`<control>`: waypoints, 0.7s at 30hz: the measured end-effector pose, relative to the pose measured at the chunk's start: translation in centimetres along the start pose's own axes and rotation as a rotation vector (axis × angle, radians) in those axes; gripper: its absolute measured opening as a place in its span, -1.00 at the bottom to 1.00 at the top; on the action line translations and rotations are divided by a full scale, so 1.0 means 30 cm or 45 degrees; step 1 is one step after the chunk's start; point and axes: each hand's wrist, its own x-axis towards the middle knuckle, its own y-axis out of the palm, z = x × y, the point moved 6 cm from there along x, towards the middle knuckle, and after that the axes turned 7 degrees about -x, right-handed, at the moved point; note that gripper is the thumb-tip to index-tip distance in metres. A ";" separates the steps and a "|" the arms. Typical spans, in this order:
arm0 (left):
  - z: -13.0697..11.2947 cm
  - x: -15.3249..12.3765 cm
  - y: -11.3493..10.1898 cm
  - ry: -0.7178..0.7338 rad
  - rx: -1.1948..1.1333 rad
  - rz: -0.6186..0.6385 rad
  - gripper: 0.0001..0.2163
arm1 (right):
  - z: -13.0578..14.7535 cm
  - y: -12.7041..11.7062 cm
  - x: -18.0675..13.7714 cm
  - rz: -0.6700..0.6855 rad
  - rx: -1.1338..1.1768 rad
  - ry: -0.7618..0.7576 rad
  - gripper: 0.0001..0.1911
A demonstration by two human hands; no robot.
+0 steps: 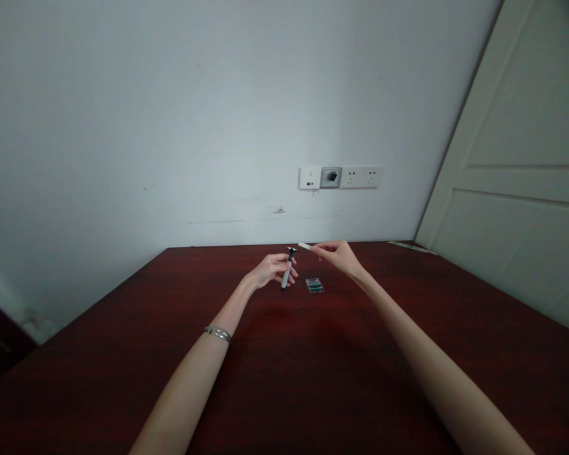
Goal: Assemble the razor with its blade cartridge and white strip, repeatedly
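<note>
My left hand (271,270) is closed on a razor (286,277) with a pale grey handle and a dark neck, its head pointing up and away from me. Across from it, my right hand (336,254) pinches a small, flat white piece (305,246) between thumb and fingers. The white piece is close to the right of the razor's head, with a narrow gap between them; its exact kind is too small to make out. Below and between the hands, a small clear case (315,285) with dark strips in it lies on the table.
The dark red wooden table (284,392) reaches back to a white wall (218,126) with sockets and switches (340,177). A thin flat strip (411,247) lies at the table's far right corner, near a pale panelled door (516,189).
</note>
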 end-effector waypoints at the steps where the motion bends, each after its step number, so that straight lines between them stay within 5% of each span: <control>1: -0.002 0.005 -0.014 0.039 0.044 -0.081 -0.66 | 0.006 0.004 -0.001 0.018 0.010 0.001 -0.54; 8: 0.004 0.027 -0.072 0.155 0.254 -0.432 -0.68 | 0.039 0.018 -0.006 -0.046 0.023 -0.012 -0.56; 15: -0.006 0.037 -0.070 0.250 0.305 -0.517 -0.67 | 0.066 0.067 -0.023 -0.014 -0.018 -0.092 -0.58; 21: -0.014 0.036 -0.058 0.264 0.341 -0.490 -0.69 | -0.012 0.063 -0.009 -0.084 -0.065 -0.067 -0.57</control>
